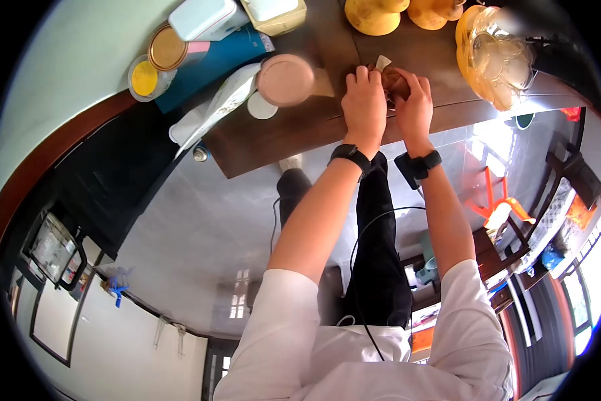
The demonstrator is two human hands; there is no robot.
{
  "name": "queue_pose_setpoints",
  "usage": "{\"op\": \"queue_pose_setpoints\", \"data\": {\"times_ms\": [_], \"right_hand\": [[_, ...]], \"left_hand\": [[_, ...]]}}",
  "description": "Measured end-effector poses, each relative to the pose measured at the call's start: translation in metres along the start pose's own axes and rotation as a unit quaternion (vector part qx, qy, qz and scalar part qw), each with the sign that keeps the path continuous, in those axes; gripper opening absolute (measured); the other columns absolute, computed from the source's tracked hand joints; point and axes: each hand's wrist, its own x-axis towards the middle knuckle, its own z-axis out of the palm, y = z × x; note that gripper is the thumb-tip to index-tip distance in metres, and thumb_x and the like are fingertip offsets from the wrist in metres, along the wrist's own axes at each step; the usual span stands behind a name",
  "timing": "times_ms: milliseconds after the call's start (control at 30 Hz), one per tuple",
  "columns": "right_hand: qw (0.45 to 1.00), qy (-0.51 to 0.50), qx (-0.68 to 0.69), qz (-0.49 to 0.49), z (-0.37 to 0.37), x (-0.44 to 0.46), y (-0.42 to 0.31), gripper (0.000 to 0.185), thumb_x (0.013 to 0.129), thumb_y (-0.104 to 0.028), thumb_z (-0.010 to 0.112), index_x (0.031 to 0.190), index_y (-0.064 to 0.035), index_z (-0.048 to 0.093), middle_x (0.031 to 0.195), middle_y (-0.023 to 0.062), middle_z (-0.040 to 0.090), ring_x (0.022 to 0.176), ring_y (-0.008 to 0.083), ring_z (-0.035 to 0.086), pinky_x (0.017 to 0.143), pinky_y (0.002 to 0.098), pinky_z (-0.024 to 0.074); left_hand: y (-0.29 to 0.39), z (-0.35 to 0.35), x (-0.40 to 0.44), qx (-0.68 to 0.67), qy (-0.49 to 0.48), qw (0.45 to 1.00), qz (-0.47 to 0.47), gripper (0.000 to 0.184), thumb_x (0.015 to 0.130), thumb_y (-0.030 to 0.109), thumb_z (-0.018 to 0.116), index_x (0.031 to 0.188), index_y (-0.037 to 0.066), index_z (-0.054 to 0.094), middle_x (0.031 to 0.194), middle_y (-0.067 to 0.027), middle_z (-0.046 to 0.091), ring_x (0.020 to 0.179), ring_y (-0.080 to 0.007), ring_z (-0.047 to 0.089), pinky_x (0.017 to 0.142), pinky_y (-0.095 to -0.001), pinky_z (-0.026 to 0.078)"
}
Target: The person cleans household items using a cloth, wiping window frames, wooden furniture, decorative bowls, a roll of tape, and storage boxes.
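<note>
there are two hands (pixel 365 110) (pixel 415 112), two black wristbands (pixel 357 159) (pixel 431 160) (one apiece), two yellow rounded objects (pixel 374 16) (pixel 434 12) and one pink disc (pixel 286 80).

Brown bundle (pixel 397 83), one, crumpled, a pale tip (pixel 383 63) at its upper left; material unclear. Upper frame, right of centre, partly hidden.

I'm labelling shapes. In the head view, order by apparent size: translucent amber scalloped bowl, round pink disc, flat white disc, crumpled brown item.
1. Amber bowl
2. Pink disc
Unsure: white disc, brown item (the latter partly covered).

A gold-topped tin (pixel 167 47) stands beside a yellow-topped container (pixel 144 78).
</note>
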Motion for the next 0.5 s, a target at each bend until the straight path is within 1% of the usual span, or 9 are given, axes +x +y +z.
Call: {"op": "queue_pose_setpoints", "data": {"times_ms": [133, 167, 200, 267, 300, 333, 400, 467, 500], "right_hand": [[0.999, -0.012, -0.022, -0.020, -0.033, 0.009, 0.042, 0.047, 0.075, 0.003, 0.066, 0.116, -0.0198, 0.067, 0.108, 0.0084, 0.060, 0.096, 0.0333, 0.064, 0.079, 0.0415, 0.0540], [1.000, -0.019, -0.024, -0.003, -0.036, 0.007, 0.052, 0.046, 0.075, 0.002, 0.066, 0.115, -0.0194, 0.067, 0.108, 0.0095, 0.060, 0.096, 0.0340, 0.064, 0.078, 0.0418, 0.0539], [0.999, -0.021, -0.023, -0.018, -0.043, 0.003, 0.058, 0.047, 0.074, 0.003, 0.066, 0.116, -0.0187, 0.066, 0.106, 0.0107, 0.059, 0.095, 0.0342, 0.063, 0.078, 0.0422, 0.0537], [0.998, -0.055, -0.018, -0.008, -0.057, -0.011, 0.064, 0.049, 0.073, 0.005, 0.065, 0.117, -0.0178, 0.065, 0.105, 0.0115, 0.058, 0.094, 0.0343, 0.062, 0.077, 0.0429, 0.0535], [0.998, -0.054, -0.010, -0.012, -0.057, -0.020, 0.072, 0.052, 0.071, 0.008, 0.064, 0.117, -0.0172, 0.065, 0.104, 0.0115, 0.057, 0.094, 0.0348, 0.061, 0.077, 0.0434, 0.0533], [0.998, -0.063, 0.008, -0.022, -0.060, -0.027, 0.073, 0.055, 0.069, 0.010, 0.065, 0.117, -0.0167, 0.065, 0.105, 0.0117, 0.057, 0.096, 0.0361, 0.061, 0.077, 0.0436, 0.0533], [0.993, -0.111, 0.023, -0.013, -0.064, -0.042, 0.071, 0.056, 0.067, 0.011, 0.066, 0.116, -0.0160, 0.065, 0.106, 0.0119, 0.057, 0.097, 0.0371, 0.060, 0.078, 0.0440, 0.0534], [0.985, -0.165, 0.047, -0.035, -0.063, -0.049, 0.065, 0.055, 0.067, 0.010, 0.067, 0.116, -0.0141, 0.066, 0.106, 0.0119, 0.057, 0.098, 0.0374, 0.060, 0.079, 0.0440, 0.0535], [0.979, -0.192, 0.062, -0.042, -0.059, -0.052, 0.061, 0.051, 0.068, 0.007, 0.068, 0.115, -0.0133, 0.066, 0.106, 0.0113, 0.058, 0.098, 0.0365, 0.061, 0.078, 0.0431, 0.0540]], "left_hand": [[0.036, 0.031, -0.002, -0.031, -0.020, 0.999, -0.014, 0.013, 0.084, 0.006, 0.061, 0.097, 0.004, 0.061, 0.105, -0.0091, 0.057, 0.099, -0.0300, 0.058, 0.069, -0.0382, 0.058], [0.043, 0.038, -0.008, -0.037, -0.008, 0.999, -0.018, 0.015, 0.084, 0.007, 0.062, 0.099, 0.005, 0.061, 0.106, -0.0087, 0.056, 0.099, -0.0297, 0.058, 0.069, -0.0383, 0.058], [0.048, 0.040, -0.016, -0.044, -0.015, 0.999, -0.021, 0.023, 0.082, 0.008, 0.065, 0.105, 0.006, 0.062, 0.106, -0.0080, 0.056, 0.100, -0.0292, 0.058, 0.069, -0.0383, 0.058], [0.053, 0.047, -0.035, -0.037, -0.021, 0.999, -0.027, 0.032, 0.080, 0.010, 0.069, 0.112, 0.007, 0.062, 0.106, -0.0072, 0.056, 0.100, -0.0286, 0.058, 0.069, -0.0382, 0.058], [0.055, 0.047, -0.045, -0.046, -0.035, 0.998, -0.037, 0.040, 0.079, 0.011, 0.071, 0.117, 0.007, 0.062, 0.105, -0.0073, 0.055, 0.100, -0.0279, 0.058, 0.070, -0.0381, 0.058], [0.054, 0.044, -0.055, -0.066, -0.024, 0.997, -0.033, 0.044, 0.077, 0.009, 0.073, 0.119, 0.008, 0.061, 0.104, -0.0075, 0.056, 0.100, -0.0288, 0.058, 0.069, -0.0396, 0.057], [0.051, 0.036, -0.077, -0.065, -0.053, 0.995, -0.059, 0.050, 0.074, 0.007, 0.075, 0.122, 0.009, 0.061, 0.104, -0.0075, 0.056, 0.100, -0.0307, 0.058, 0.074, -0.0422, 0.055], [0.038, 0.029, -0.095, -0.065, -0.032, 0.994, -0.081, 0.050, 0.074, 0.008, 0.075, 0.123, 0.012, 0.062, 0.101, -0.0085, 0.058, 0.098, -0.0319, 0.060, 0.076, -0.0424, 0.053], [0.034, 0.022, -0.102, -0.045, -0.029, 0.994, -0.097, 0.047, 0.076, 0.008, 0.074, 0.122, 0.011, 0.063, 0.101, -0.0090, 0.058, 0.097, -0.0318, 0.062, 0.076, -0.0423, 0.054]]}}
